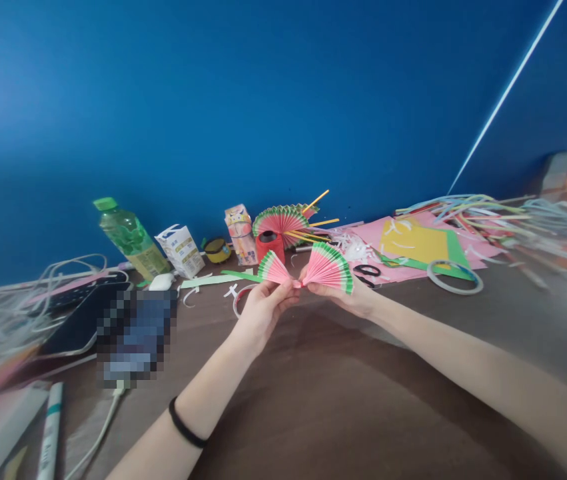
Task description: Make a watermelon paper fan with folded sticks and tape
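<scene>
Pleated paper fan (330,267), pink with a green-and-white rim, is held just above the brown tabletop (338,400) in 2 spread halves that meet at a pinched middle. Left hand (263,310) is closed on the smaller half, right hand (348,300) on the larger — both grip near the centre. Judged step: opening the pleats; evening them calls for a firm central pinch. Behind: green bottle (128,237), finished fan (280,223), tape ring (454,277), scissors (367,272).

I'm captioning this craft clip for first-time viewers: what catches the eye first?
A pink pleated paper fan with green edging, pinched mid-frame between the left hand and right hand above the table. Behind it a second fan with yellow sticks sits by the blue wall, a green bottle at left.
</scene>
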The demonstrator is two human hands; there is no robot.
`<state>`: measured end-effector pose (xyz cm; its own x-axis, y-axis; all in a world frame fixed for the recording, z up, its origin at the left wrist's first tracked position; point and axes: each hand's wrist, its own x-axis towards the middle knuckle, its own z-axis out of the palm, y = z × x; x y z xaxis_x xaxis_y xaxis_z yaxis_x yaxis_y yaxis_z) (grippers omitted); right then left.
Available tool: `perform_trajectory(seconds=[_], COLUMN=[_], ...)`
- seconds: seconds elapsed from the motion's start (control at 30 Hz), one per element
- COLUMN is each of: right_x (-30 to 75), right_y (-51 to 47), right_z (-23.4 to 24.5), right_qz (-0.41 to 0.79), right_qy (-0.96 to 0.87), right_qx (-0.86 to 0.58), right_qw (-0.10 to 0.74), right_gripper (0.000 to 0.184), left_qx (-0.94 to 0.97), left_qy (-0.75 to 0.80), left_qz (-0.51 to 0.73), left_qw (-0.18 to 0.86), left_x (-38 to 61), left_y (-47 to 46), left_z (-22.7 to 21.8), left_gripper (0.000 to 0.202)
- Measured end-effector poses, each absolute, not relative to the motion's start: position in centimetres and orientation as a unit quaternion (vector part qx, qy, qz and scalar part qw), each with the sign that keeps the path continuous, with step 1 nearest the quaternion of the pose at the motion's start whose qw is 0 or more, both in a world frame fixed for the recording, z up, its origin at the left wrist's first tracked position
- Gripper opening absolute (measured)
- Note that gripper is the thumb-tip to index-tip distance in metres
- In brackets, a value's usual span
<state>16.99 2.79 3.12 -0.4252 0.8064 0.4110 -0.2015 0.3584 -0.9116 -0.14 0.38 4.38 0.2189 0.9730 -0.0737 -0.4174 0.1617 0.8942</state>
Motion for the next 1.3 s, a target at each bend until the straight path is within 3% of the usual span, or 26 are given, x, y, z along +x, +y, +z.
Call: perform_trajectory(seconds=[0.23,0.5,0.73,1.3], right_x=[15.1,13.9,14.2,14.3], right_y=[2.0,1.2,1.6,1.6], right_z=[2.5,2.6,2.7,2.9], right_qz=[0.663,0.739,0.708,0.692], right_qy=[-0.499,-0.397,-0.349,-0.374], right_qx=[-0.200,-0.189,-0.233,-0.252], right_qw=[0.521,0.511,0.568,0.563], right_gripper=[0.028,0.023,0.021,0.016], left_qx=[0.324,0.284,0.337,0.463], left_qy=[0.344,0.335,0.341,0.399], left_qz=[0.602,0.637,0.622,0.592], left_qw=[0.643,0.634,0.619,0.525], left_x=[0.5,0.9,1.1,0.7], left_y=[0.5,0.3,0.0,-0.1], left_z=[4.2,3.8,3.1,3.1], left_gripper=[0.020,0.014,0.020,0.019])
